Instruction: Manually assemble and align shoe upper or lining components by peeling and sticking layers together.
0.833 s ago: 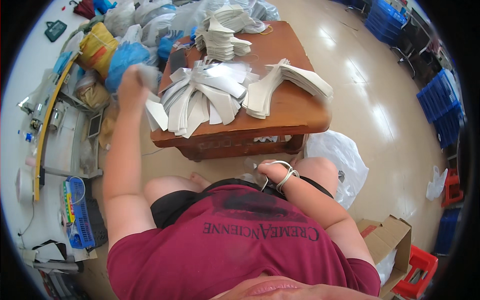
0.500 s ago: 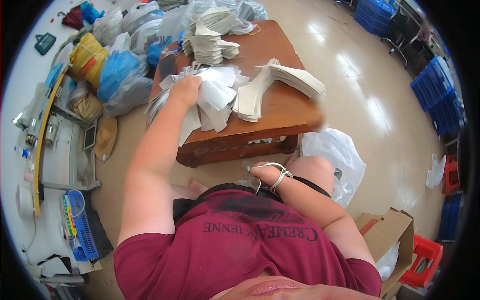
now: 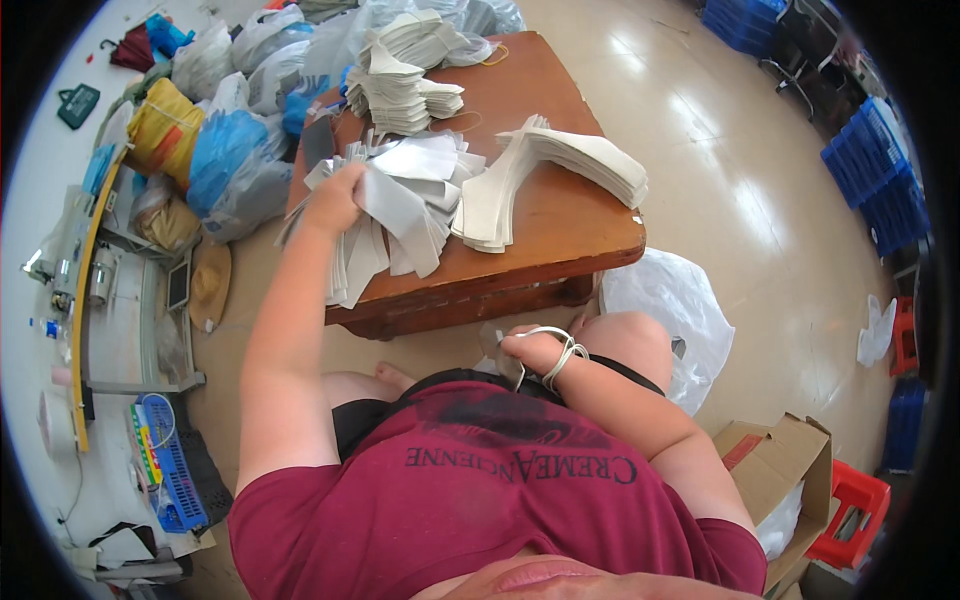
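Observation:
My left hand reaches out over a wooden table and is closed on the edge of a grey-white flat cut piece. That piece hangs over a fanned-out, overlapping heap of similar strips. Low by my lap, my right hand is curled closed; a pale thing shows at its fingers, too hidden to name. White cord loops circle the right wrist. On the table a neat curved stack of cream pieces lies right of the heap, and a taller stack of cream pieces stands behind it.
The brown wooden table stands before my knees. A white plastic bag lies beside its right front corner. Filled bags crowd the far left. At lower right are a cardboard box and a red stool; blue crates stack farther right.
My left hand has moved slightly left and nearer, and a grey-white piece now swings out from it across the heap. The right hand stays in place. The view has shifted a little.

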A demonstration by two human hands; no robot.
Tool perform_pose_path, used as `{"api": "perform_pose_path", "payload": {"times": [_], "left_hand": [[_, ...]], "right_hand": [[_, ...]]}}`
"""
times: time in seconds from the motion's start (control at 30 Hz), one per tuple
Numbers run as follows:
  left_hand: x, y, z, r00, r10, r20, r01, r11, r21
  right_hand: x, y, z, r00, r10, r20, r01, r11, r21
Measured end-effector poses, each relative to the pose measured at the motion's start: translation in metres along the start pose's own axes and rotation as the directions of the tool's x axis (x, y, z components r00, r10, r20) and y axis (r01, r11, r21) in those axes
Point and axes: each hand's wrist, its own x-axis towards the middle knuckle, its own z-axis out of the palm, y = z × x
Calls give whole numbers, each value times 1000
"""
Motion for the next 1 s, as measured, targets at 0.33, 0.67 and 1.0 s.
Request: {"api": "perform_pose_path", "payload": {"times": [0.33, 0.67, 1.0], "left_hand": [[-31, -57, -92, 823, -270, -500, 281, 958, -55], [-79, 8, -219, 459, -683, -568, -58, 616, -786], [-63, 66, -228, 630, -719, -292, 57, 418, -907]], "right_hand": [[-2, 0, 5, 1000, 28, 8, -27, 999, -36], [-2, 11, 7, 1000, -14, 4, 14, 997, -72], [-3, 11, 13, 999, 35, 4, -35, 999, -14]]}}
